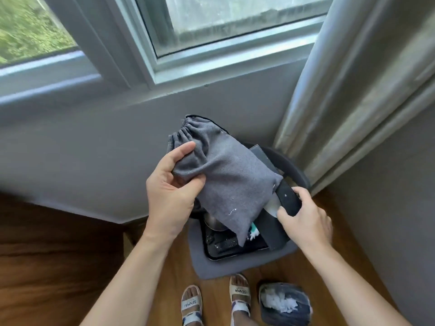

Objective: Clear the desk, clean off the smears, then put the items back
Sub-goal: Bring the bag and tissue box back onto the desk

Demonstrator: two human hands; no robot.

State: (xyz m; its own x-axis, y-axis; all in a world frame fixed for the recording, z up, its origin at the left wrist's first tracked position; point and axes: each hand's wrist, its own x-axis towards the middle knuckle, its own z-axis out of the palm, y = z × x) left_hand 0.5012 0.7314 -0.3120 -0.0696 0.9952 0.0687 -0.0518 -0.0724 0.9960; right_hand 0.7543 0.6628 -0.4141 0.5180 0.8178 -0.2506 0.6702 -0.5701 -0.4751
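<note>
My left hand (pixel 170 184) grips a grey drawstring cloth pouch (pixel 226 175) near its gathered mouth and holds it above a chair seat. My right hand (pixel 303 215) holds a black flat object (pixel 288 200) that sticks out from under the pouch's lower right corner. Below the pouch, on the chair's grey seat cushion (pixel 235 267), lies a black tray or laptop-like slab (pixel 235 249) with a metal cup (pixel 213 222), a dark box (pixel 274 234) and a small white and green item (pixel 253 232). Part of the desk's wooden top (pixel 54 255) shows at lower left.
A window with a grey sill (pixel 70 90) fills the top, and a beige curtain (pixel 353 90) hangs at right. On the wooden floor near my sandalled feet (pixel 216 302) stands a dark bin (pixel 286 304) with crumpled white tissue. The chair's black backrest (pixel 292 165) curves behind the pouch.
</note>
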